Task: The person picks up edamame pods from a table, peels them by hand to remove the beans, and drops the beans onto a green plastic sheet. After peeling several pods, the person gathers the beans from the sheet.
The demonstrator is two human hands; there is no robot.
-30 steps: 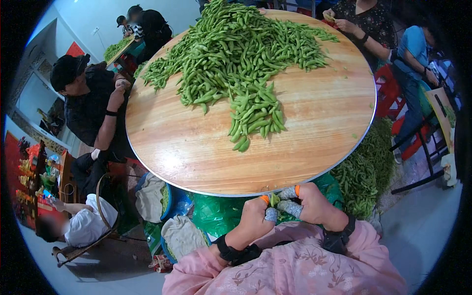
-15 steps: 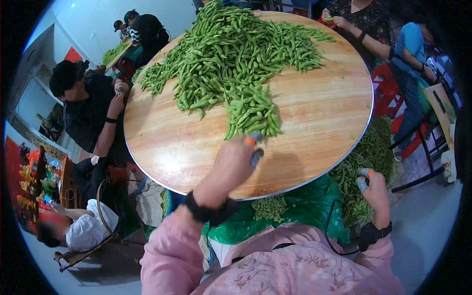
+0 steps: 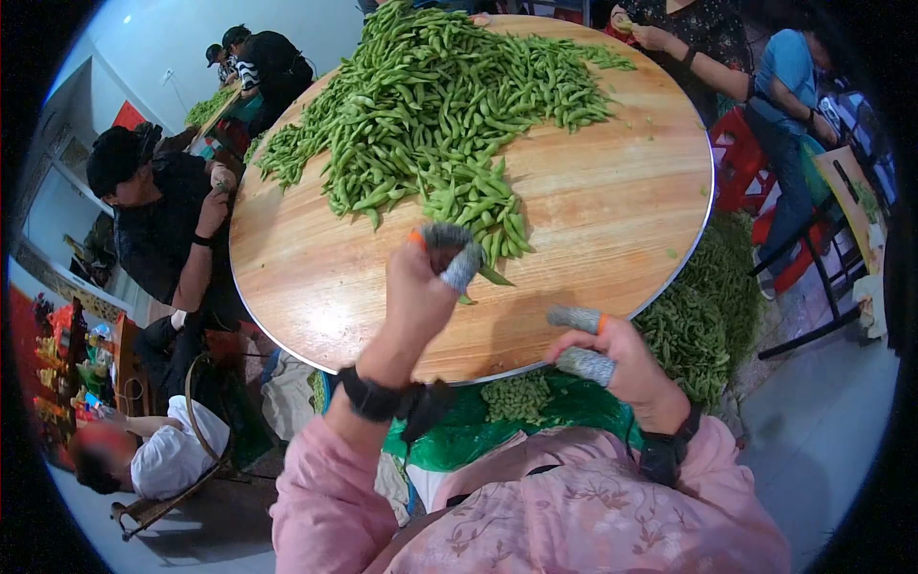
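Observation:
My left hand (image 3: 426, 282) is over the round wooden table (image 3: 316, 287), at the near end of a heap of green pods (image 3: 430, 115). Its thumb and forefinger, in grey finger covers, curl together; what they hold, if anything, is hidden. Two loose pods lie close by the thumb, one of them a slender pod (image 3: 495, 276). Over the table's near edge, my right hand (image 3: 612, 362) has its covered thumb and forefinger spread, with nothing visible between them.
Small shelled beans (image 3: 516, 397) lie on green plastic (image 3: 583, 402) below the table edge. A large pile of pods (image 3: 703, 325) is on the floor at right. A person in black (image 3: 158, 225) sits at left; another person's hand (image 3: 660, 40) is at the upper right.
My left hand has shifted left and up, its fingers curling. My right hand has come up from beside the floor pile to the table's near edge. The view has shifted slightly.

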